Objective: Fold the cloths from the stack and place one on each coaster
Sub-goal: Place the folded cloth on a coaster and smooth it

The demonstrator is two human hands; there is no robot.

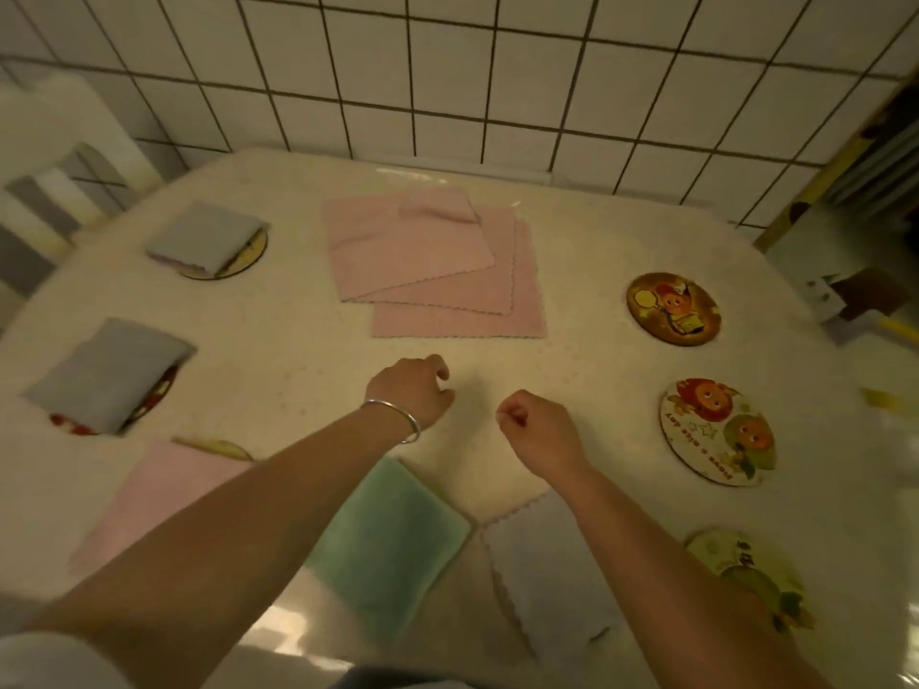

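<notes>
1. Nearest the viewer, a lilac cloth (542, 579) lies unfolded on the desk (278, 350), partly under the right forearm; a green cloth (393, 544) lies folded just to its left, partly under the left forearm.
2. Near left: a folded pink cloth (159, 494) covers most of a coaster (219, 447), only its far rim showing.
3. Near right: a bare green-printed coaster (746, 574).
4. Centre: the left hand (413, 395), with a silver bracelet (398, 417) at the wrist, and the right hand (537, 427) are side by side, apart, above bare desk. Both have curled fingers; neither visibly holds anything.
5. Middle left: a folded grey cloth (109, 372) lies on a red-printed coaster (154, 397).
6. Middle right: a bare white cartoon coaster (716, 432).
7. Farther right: a bare brown cartoon coaster (674, 309).
8. Far centre: the stack of pink cloths (432, 271), fanned out, lies flat; the top one has one far corner turned over.
9. Far left: a second folded grey cloth (204, 236) rests on a coaster with a tan rim (248, 256).
10. Beyond the desk: a white tiled wall (497, 82).
</notes>
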